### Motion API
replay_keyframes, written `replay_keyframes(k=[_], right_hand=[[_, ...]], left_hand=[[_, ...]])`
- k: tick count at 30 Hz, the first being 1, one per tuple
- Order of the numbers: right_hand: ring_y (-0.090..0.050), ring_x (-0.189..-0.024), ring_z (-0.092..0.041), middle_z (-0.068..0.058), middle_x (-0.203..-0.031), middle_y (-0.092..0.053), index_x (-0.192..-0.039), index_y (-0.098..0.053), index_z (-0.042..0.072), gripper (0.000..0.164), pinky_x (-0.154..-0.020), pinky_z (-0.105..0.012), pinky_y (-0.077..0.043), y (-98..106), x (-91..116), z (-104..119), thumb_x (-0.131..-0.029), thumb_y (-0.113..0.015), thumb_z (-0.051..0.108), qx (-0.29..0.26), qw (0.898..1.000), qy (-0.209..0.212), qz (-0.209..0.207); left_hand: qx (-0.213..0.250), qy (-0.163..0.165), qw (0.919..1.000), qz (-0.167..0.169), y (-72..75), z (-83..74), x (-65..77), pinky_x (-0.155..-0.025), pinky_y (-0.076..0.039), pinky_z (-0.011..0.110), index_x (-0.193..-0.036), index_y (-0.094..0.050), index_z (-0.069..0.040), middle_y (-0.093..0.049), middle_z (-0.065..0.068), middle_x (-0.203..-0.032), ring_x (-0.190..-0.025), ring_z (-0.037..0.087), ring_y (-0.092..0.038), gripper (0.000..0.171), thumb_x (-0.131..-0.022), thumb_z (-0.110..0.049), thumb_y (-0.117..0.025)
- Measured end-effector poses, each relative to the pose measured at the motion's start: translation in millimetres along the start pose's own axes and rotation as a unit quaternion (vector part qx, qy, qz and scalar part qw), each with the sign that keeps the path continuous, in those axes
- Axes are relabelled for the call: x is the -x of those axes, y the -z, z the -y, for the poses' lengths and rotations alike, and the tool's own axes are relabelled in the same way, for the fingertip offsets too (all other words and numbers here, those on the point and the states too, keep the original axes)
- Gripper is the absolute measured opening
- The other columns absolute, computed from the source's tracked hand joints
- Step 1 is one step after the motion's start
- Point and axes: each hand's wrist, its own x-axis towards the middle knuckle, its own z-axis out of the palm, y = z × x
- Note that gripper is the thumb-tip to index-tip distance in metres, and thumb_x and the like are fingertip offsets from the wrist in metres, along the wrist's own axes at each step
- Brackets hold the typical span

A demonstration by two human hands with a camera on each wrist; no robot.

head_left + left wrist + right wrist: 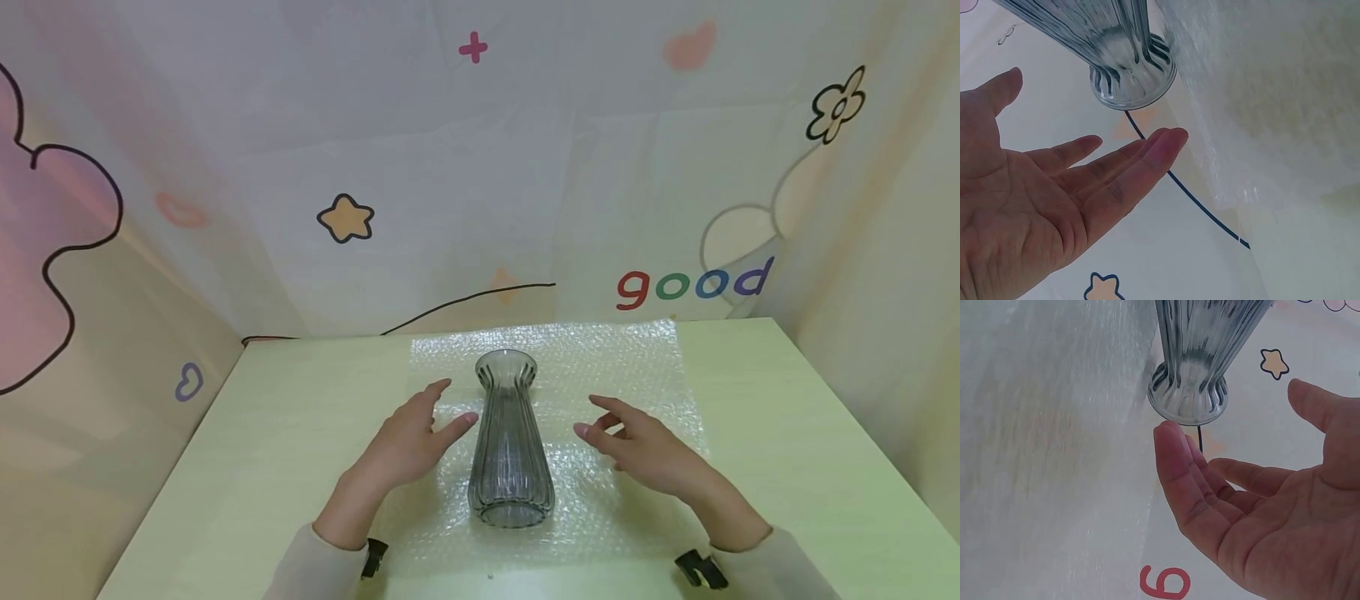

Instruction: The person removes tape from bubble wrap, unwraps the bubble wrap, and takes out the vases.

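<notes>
A grey ribbed glass vase (512,450) lies on its side on a sheet of bubble wrap (622,367), its flared mouth pointing away and its wider base toward me. My left hand (408,437) hovers left of the vase with thumb and fingers spread, the thumb tip close to the glass. On the other side, a wider gap separates my right hand (641,446) from it; those fingers are loosely bent. Both palms face inward and hold nothing. In the left wrist view the vase's mouth (1135,81) shows above the fingertips; the right wrist view shows it likewise.
The bubble wrap is spread over a pale green table (300,417). Behind the table hangs a printed backdrop (450,167) with a star, a flower and the word "good". Similar cloth encloses both sides.
</notes>
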Motion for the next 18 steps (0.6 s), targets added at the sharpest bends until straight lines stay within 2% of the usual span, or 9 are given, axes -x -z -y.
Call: replay_keyframes(k=[18], right_hand=[[-0.068, -0.092, -0.023, -0.012, -0.127, -0.061, -0.159, -0.036, 0.007, 0.079, -0.080, -0.039, -0.060, -12.4, -3.8, 6.0, -0.100, -0.064, 0.050, -0.004, 1.000, 0.003, 0.009]], left_hand=[[0.024, -0.002, 0.9997, 0.011, -3.7, -1.3, 2.4, -0.108, -0.048, 0.058, -0.162, -0.034, -0.014, -0.042, 0.009, -0.164, -0.129, 0.041, -0.063, 0.083, -0.099, -0.063, -0.057]])
